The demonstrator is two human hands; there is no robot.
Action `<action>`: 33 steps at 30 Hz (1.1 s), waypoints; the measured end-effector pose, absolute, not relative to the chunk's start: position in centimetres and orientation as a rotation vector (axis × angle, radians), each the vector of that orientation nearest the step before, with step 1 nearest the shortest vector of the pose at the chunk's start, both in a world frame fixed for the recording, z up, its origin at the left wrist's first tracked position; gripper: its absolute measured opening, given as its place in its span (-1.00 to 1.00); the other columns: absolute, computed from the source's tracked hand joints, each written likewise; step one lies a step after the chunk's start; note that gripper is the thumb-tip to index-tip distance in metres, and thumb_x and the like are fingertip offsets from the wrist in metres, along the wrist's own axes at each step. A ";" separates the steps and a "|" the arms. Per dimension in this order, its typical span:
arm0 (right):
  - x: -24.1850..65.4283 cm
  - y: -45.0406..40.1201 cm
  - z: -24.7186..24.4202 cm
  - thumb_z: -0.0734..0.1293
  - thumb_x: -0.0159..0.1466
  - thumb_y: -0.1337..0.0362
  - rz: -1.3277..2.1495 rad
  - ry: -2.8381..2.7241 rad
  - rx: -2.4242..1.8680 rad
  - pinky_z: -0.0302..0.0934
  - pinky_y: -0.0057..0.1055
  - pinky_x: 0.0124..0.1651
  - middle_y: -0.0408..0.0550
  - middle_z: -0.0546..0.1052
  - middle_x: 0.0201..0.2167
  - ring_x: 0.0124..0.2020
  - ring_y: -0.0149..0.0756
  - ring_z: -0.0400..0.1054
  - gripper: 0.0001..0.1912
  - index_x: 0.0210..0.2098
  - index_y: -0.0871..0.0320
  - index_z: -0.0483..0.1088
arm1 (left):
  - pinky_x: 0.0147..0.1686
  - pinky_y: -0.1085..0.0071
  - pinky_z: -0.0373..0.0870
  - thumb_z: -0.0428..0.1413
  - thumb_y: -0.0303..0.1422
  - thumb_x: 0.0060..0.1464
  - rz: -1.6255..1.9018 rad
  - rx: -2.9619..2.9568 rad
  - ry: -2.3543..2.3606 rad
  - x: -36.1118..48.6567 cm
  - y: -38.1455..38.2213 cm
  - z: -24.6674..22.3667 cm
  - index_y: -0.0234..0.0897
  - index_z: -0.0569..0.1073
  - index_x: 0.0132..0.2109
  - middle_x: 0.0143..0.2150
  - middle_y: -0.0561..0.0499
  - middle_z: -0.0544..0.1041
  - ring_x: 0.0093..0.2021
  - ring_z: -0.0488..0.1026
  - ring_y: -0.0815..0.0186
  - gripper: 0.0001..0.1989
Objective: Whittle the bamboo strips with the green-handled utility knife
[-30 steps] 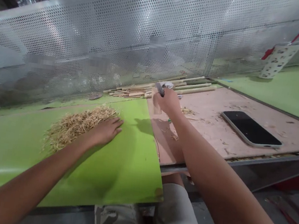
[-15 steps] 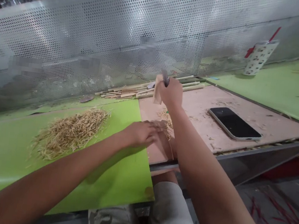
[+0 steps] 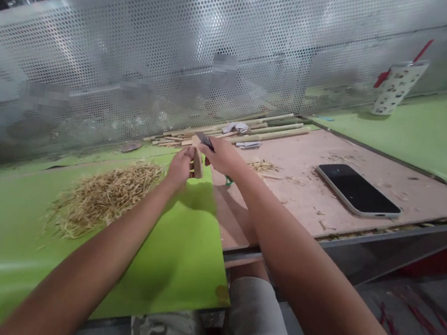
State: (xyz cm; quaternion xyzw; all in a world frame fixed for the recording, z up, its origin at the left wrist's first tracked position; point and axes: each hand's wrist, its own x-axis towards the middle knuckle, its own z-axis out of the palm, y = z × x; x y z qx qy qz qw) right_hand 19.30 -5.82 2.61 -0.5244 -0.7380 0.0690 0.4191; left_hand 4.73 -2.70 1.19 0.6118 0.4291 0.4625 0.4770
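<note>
My left hand (image 3: 181,166) is closed on a flat wooden piece (image 3: 198,165), which stands tilted near the boundary between the green sheet (image 3: 178,260) and the pinkish board (image 3: 295,169). Close on its right, my right hand (image 3: 223,155) grips a dark, flat tool (image 3: 205,142) whose end lies against the top of the wooden piece. The tool's exact kind is unclear. Below my right wrist a small green thing (image 3: 228,180) shows, partly covered. Left of my left hand lies a heap of thin straw-coloured strips (image 3: 110,196).
Wooden sticks (image 3: 281,133) lie along the base of the perforated metal screen (image 3: 173,45). A phone (image 3: 358,189) rests on the board among shavings (image 3: 263,166). Further back stands a patterned cup (image 3: 399,89) with a red straw.
My right hand has moved left and down with the wooden piece and dark tool. My left hand has left the loose strips on the board, risen leftward and taken hold of the wooden piece.
</note>
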 end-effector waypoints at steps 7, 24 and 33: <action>18.2 -6.4 1.3 0.08 0.32 0.14 -0.070 -1.976 -1.548 0.08 -0.43 -0.35 0.02 0.56 -0.30 -0.34 -0.22 0.38 -0.63 -0.08 0.13 0.41 | -0.78 0.59 -0.01 -0.11 -0.19 0.19 1.197 1.384 1.151 1.5 -2.2 -0.7 -0.21 0.27 -0.18 -0.49 0.10 0.41 -0.74 0.20 0.50 -0.79; 16.6 -5.6 -0.2 0.14 0.28 0.12 -0.173 -2.128 -1.992 0.21 -0.38 -0.23 0.13 0.56 -0.20 -0.16 -0.13 0.45 -0.63 -0.14 0.15 0.48 | -0.61 0.54 0.26 0.18 -0.49 -0.09 0.931 1.437 0.812 1.7 -3.2 -1.1 -0.27 0.30 -0.21 -0.46 0.12 0.36 -0.58 0.32 0.50 -0.72; 15.6 -6.0 0.4 0.12 0.31 0.22 -0.260 -2.173 -2.023 0.24 -0.33 -0.23 0.21 0.55 -0.20 -0.17 -0.09 0.46 -0.65 -0.14 0.21 0.48 | -0.58 0.53 0.22 0.22 -0.38 -0.06 1.015 1.719 1.017 2.2 -3.1 -1.5 -0.30 0.29 -0.25 -0.44 0.11 0.40 -0.61 0.24 0.54 -0.74</action>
